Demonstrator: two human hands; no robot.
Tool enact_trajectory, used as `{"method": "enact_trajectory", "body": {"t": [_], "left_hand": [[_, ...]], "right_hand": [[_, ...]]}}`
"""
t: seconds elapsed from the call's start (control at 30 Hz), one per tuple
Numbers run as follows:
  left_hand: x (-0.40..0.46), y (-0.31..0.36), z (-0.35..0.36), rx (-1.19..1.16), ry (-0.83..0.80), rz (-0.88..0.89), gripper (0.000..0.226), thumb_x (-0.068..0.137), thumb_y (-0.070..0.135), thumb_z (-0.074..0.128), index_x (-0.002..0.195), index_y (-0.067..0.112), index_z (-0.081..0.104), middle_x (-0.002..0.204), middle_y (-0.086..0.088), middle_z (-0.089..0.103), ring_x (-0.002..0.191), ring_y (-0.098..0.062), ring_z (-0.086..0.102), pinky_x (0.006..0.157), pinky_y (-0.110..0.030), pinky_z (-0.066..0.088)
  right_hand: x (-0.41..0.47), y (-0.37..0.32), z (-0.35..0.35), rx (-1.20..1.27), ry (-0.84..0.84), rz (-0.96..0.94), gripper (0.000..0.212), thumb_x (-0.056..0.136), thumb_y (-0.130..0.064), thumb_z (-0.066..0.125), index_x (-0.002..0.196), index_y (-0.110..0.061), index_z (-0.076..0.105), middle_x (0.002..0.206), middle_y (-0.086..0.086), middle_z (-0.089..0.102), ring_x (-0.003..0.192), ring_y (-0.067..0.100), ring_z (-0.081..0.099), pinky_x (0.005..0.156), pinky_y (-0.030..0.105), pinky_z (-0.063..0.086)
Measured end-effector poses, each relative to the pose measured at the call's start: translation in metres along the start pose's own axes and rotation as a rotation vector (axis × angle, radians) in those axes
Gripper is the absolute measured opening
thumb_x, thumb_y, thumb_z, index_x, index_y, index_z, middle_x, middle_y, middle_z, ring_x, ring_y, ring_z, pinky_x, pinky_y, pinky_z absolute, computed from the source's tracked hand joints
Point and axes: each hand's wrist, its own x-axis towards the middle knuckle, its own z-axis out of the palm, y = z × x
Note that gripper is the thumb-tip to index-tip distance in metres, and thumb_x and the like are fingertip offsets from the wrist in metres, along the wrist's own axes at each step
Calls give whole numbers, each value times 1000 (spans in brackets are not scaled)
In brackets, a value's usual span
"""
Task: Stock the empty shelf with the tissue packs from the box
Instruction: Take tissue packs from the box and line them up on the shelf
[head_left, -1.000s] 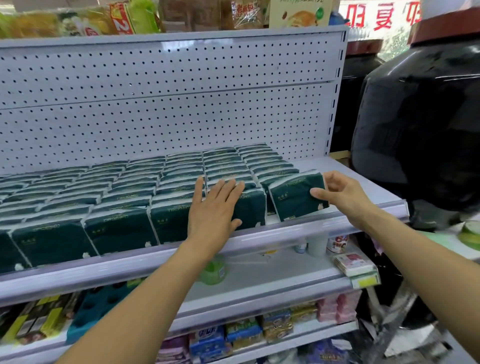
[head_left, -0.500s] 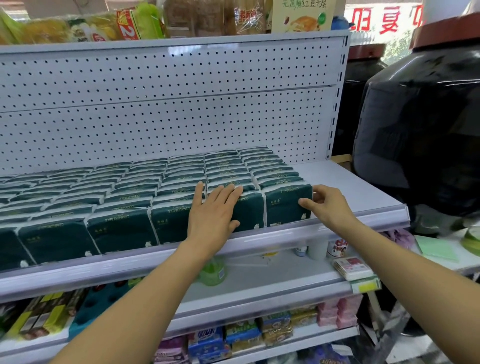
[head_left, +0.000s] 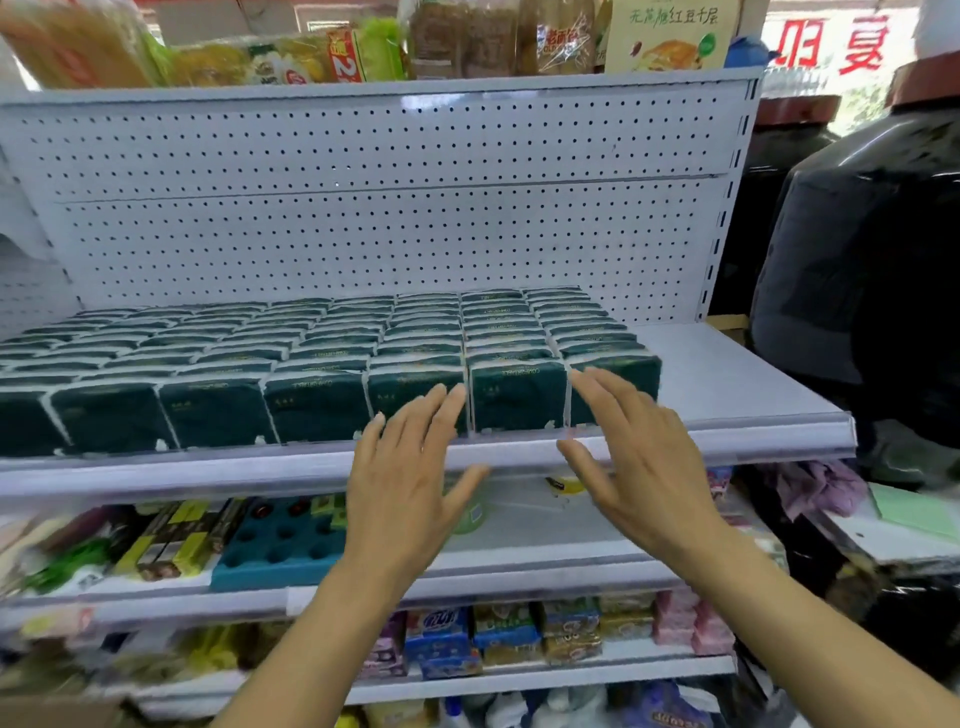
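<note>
Dark green plastic-wrapped tissue packs (head_left: 322, 364) stand in tight rows along the white metal shelf (head_left: 727, 384), its right end bare. The left hand (head_left: 402, 483) and right hand (head_left: 644, 467) hover before the front row, fingers straight and spread, holding nothing.

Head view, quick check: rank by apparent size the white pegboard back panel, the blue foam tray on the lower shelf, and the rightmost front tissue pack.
1. White pegboard back panel, by far the largest.
2. Blue foam tray.
3. Rightmost front tissue pack, partly hidden by the right hand, so its rank below the tray is unsure.
</note>
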Motion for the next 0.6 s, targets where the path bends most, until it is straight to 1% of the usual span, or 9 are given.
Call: {"method": "enact_trajectory", "body": {"t": [0.1, 0.2, 0.3, 0.37, 0.47, 0.53, 0.6], "left_hand": [[-38, -18, -22, -1, -24, -63, 72, 92, 61, 40, 151, 20, 35, 145, 0, 50, 125, -20, 52, 102, -42, 45], [-79, -50, -40, 55, -92, -111, 71, 92, 60, 39, 151, 21, 34, 143, 1, 51, 123, -21, 53, 101, -41, 46], [-125, -96, -58, 113, -190, -180, 72, 91, 62, 38, 152, 22, 33, 146, 2, 49, 128, -20, 50, 104, -45, 46], [-159, -132, -74, 137, -255, -244, 73, 93, 65, 39, 153, 24, 31, 148, 3, 47, 131, -20, 48, 105, -46, 44], [-214, -194, -106, 183, -325, -313, 72, 92, 66, 36, 152, 25, 33, 143, 4, 52, 127, -20, 53, 103, -45, 47], [-252, -239, -132, 221, -367, -365, 73, 90, 65, 34, 151, 26, 34, 142, 3, 54, 126, -20, 55, 101, -43, 48], [-292, -286, -160, 262, -404, -425, 72, 90, 64, 36, 150, 26, 37, 140, 2, 56, 123, -21, 57, 98, -42, 48]], "right_hand": [[-15, -39, 9, 48, -51, -71, 56, 96, -44, 40, 143, -14, 43, 138, 6, 54, 121, 26, 54, 92, 42, 48], [-25, -87, 27, 84, -110, -131, 56, 95, -43, 42, 143, -13, 44, 136, 7, 55, 119, 27, 55, 91, 42, 48], [-33, -144, 52, 121, -182, -180, 56, 94, -44, 43, 142, -15, 43, 137, 7, 53, 121, 27, 53, 92, 42, 48], [-38, -189, 71, 130, -230, -208, 55, 93, -46, 40, 139, -15, 48, 138, 6, 53, 121, 26, 52, 91, 41, 49], [-48, -264, 101, 148, -308, -250, 53, 93, -47, 39, 134, -16, 54, 137, 8, 54, 120, 29, 55, 90, 44, 52], [-57, -318, 121, 170, -326, -255, 46, 94, -43, 52, 132, -17, 56, 137, 9, 54, 119, 32, 57, 88, 47, 52], [-66, -372, 141, 209, -356, -263, 45, 90, -38, 64, 130, -17, 58, 136, 9, 55, 118, 33, 57, 86, 49, 52]]}}
